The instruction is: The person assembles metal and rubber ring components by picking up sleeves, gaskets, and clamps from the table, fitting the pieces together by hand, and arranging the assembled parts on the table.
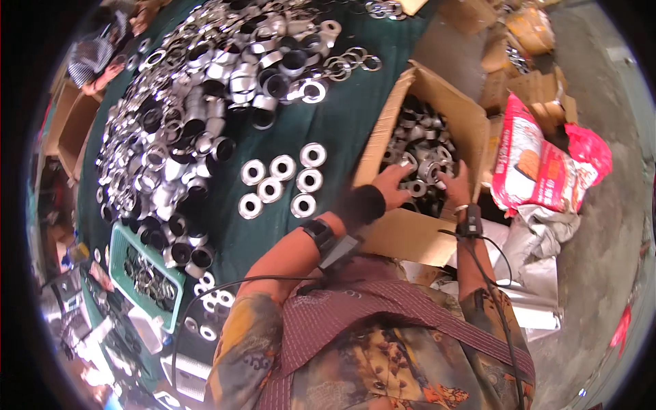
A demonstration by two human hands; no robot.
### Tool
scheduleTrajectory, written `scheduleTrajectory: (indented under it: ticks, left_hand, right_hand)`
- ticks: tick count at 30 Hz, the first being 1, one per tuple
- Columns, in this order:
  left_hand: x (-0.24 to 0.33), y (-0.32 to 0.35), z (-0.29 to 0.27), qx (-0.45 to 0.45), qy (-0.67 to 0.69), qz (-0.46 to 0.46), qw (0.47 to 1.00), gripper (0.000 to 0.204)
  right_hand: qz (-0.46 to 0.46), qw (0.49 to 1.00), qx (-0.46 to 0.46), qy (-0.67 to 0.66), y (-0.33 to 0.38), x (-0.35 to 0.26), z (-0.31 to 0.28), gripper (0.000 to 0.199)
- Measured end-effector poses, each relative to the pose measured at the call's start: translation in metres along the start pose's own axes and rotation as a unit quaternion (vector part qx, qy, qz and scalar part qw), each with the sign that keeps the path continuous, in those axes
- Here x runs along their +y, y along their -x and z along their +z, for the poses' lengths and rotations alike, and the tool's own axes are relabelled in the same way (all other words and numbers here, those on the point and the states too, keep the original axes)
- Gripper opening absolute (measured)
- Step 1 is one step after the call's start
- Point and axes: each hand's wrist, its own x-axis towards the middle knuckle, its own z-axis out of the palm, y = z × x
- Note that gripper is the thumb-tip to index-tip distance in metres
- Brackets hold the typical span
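Note:
Both of my hands are inside an open cardboard box (471,116) of loose metal fittings (422,133). My left hand (391,187) reaches over the box's near left side. Its fingers and thumb are spread among the shiny pieces. Opposite it, at the right wall, my right hand (456,187) has its thumb apart from its fingers, the thumb against a round metal collar (429,171). Neither hand clearly grips a piece, and some fingertips are partly hidden. Left of the box, several ring-shaped metal fittings (270,188) lie flat on the green cloth (328,130).
A large heap of metal pipe fittings (198,89) covers the table's far left. A green plastic basket (179,301) of small parts stands near left. Red and white bags (540,164) and more cartons (533,92) are at the right. Another person's hand (102,78) is far left.

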Motion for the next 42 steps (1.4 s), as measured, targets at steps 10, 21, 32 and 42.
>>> scheduleTrajectory:
  ticks: [10, 21, 32, 42]
  left_hand:
    - [-0.059, 0.176, -0.098, 0.28, -0.32, -0.15, 0.893, 0.046]
    - [-0.088, 0.218, -0.162, 0.218, -0.386, -0.397, 0.804, 0.108]
    - [-0.075, 0.185, -0.169, 0.197, -0.347, -0.401, 0.825, 0.116]
    - [-0.06, 0.185, -0.179, 0.084, -0.382, -0.332, 0.859, 0.097]
  right_hand:
    - [-0.317, 0.907, -0.261, -0.089, 0.068, -0.139, 0.131, 0.044]
    - [-0.343, 0.858, -0.31, 0.222, 0.12, -0.194, 0.222, 0.086]
    - [-0.23, 0.89, -0.33, 0.214, 0.12, -0.199, 0.237, 0.08]
    - [-0.372, 0.879, -0.297, 0.01, 0.103, -0.213, 0.214, 0.067]
